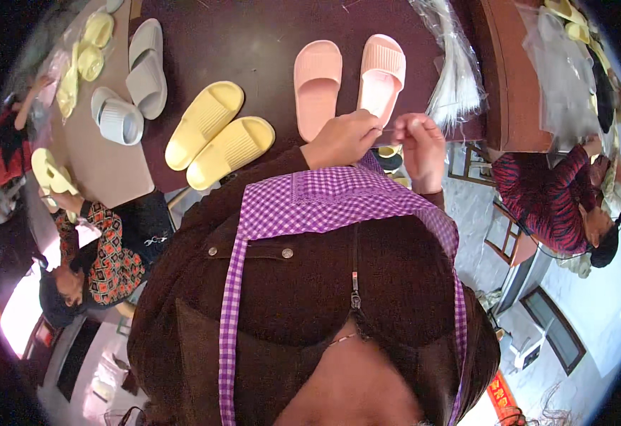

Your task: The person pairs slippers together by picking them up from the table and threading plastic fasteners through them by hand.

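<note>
My left hand [344,138] and my right hand [422,145] meet at the near edge of the dark table, both with fingers pinched. A thin clear strand [389,132] runs between their fingertips; it is too fine to make out fully. Just beyond my hands lie two pink slippers [317,89], side by side with their open toes pointing away. The right pink slipper [383,64] shows a pale insole. Close to my left forearm are two yellow slippers [231,153], set at a slant.
On the right, a bundle of long clear strands [458,82] lies in plastic wrap. Grey slippers [147,78] rest at the far left. A co-worker [108,248] on the left handles a yellow slipper [53,174]; another person [552,195] sits at the right beyond a wooden edge [513,85].
</note>
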Action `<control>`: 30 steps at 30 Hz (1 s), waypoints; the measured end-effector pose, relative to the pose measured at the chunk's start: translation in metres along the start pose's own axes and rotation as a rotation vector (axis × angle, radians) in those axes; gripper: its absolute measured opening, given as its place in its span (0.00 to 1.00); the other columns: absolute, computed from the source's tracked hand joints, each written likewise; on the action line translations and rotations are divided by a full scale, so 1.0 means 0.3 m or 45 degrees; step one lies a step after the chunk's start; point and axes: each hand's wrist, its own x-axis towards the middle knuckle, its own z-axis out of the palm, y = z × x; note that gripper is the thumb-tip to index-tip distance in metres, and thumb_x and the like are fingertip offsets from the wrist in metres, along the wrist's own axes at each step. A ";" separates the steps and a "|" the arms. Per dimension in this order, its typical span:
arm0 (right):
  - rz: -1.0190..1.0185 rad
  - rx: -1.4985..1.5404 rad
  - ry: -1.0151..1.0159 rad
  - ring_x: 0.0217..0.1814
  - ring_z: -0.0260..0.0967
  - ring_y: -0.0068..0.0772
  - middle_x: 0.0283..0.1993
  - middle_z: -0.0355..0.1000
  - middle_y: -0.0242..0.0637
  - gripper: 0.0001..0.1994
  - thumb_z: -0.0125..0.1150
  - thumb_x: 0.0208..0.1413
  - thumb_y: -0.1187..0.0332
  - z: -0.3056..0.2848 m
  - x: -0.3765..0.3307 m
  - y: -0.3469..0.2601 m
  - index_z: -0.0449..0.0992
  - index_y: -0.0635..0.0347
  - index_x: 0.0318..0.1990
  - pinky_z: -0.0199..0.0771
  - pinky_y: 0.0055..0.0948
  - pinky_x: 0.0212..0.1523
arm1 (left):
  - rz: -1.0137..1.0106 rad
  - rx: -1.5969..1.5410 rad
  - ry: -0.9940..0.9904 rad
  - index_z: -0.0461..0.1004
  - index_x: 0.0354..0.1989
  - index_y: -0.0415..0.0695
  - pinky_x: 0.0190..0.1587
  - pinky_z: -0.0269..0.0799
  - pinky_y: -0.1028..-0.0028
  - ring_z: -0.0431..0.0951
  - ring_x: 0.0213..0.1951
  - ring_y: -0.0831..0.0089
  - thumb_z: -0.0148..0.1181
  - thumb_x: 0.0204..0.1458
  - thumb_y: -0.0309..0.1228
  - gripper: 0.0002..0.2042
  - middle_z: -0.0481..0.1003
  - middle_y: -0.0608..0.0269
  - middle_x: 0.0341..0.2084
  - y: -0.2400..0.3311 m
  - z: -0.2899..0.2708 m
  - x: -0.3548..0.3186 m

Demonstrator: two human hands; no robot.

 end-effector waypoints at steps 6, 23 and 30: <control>0.306 -0.315 0.003 0.20 0.63 0.21 0.26 0.69 0.35 0.05 0.52 0.54 0.73 -0.028 -0.021 -0.011 0.72 0.66 0.34 0.67 0.23 0.19 | 0.184 -0.024 -0.090 0.69 0.30 0.41 0.31 0.71 0.69 0.73 0.28 0.61 0.55 0.46 0.24 0.04 0.70 0.59 0.28 -0.007 -0.074 -0.105; 0.753 -0.529 0.021 0.19 0.64 0.20 0.22 0.67 0.30 0.05 0.54 0.51 0.71 -0.048 0.029 0.211 0.72 0.64 0.31 0.65 0.20 0.15 | 0.228 0.402 -0.232 0.65 0.22 0.41 0.24 0.70 0.68 0.72 0.24 0.64 0.55 0.41 0.28 0.06 0.64 0.59 0.21 -0.020 -0.081 -0.216; 0.750 -0.577 0.020 0.17 0.62 0.20 0.20 0.66 0.31 0.05 0.56 0.48 0.71 -0.055 0.044 0.230 0.71 0.64 0.26 0.63 0.22 0.14 | 0.263 0.531 -0.254 0.64 0.24 0.41 0.25 0.69 0.66 0.72 0.26 0.62 0.53 0.41 0.27 0.05 0.64 0.58 0.21 -0.014 -0.065 -0.219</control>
